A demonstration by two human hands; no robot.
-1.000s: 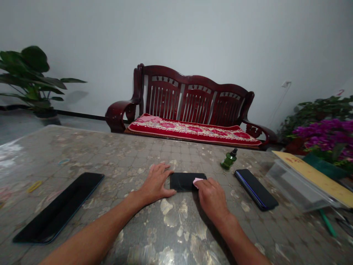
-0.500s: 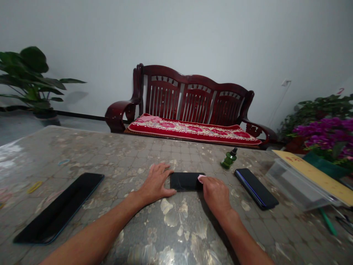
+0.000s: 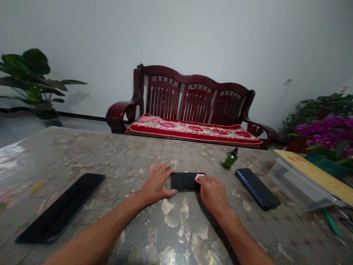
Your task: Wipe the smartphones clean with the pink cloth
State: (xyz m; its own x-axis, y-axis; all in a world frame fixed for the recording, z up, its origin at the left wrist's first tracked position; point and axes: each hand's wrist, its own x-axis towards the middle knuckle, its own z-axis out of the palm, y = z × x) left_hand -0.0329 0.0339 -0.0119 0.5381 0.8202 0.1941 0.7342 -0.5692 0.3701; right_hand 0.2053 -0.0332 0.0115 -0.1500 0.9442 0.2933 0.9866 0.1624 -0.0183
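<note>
A black phone (image 3: 182, 182) lies flat on the patterned table (image 3: 154, 232), its long side running left to right. My left hand (image 3: 158, 183) rests at its left end, fingers spread, thumb and fingertips touching the edge, with nothing gripped. Over the phone's right end, my right hand (image 3: 213, 193) is closed on a small pink cloth (image 3: 199, 178), which touches the screen. That hand covers part of the right end.
A large black tablet (image 3: 63, 206) lies at left, a dark phone (image 3: 257, 188) at right. Behind them stand a green spray bottle (image 3: 230, 158) and, farther right, a clear plastic box (image 3: 300, 186) under a yellow board (image 3: 317, 175). A wooden bench (image 3: 195, 97) is beyond the table.
My right hand has moved slightly left along the phone with the pink cloth. My left hand has stayed at the phone's left end.
</note>
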